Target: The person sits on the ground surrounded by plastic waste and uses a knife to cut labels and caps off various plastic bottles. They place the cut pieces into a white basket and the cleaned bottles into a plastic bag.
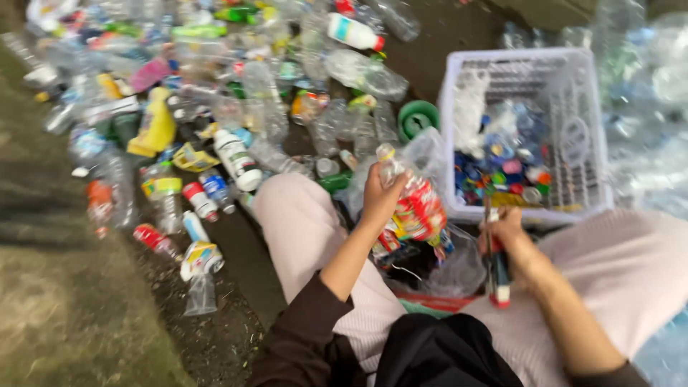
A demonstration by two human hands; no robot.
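Fingers of left hand (380, 197) grip raised bottle (412, 204); right hand (504, 231) clasps knife (497, 269), blade upright.

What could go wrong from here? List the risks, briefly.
1. The right hand grips a utility knife close beside the left hand, which holds a clear plastic bottle with a red label; a slip on the bottle could cut the fingers.
2. The knife sits over the lap; a downward slip might hit a leg.
3. The white crate holding bottle caps stands at the knees; a nudge could spill them.
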